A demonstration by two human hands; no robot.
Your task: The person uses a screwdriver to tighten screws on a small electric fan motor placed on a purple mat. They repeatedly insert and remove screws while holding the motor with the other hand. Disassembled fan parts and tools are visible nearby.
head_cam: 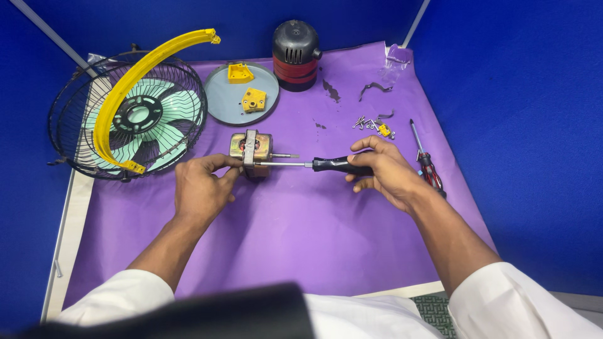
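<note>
A small brass-coloured fan motor with a steel shaft lies on the purple mat. My left hand grips the motor from its left side. My right hand holds a black-handled screwdriver level, with its shaft pointing left and its tip at the motor's body.
A wire fan guard with a green blade and a yellow curved rim piece lies at the back left. A grey round plate carries two yellow parts. A black and red motor cover stands behind. Loose screws and a red screwdriver lie at right.
</note>
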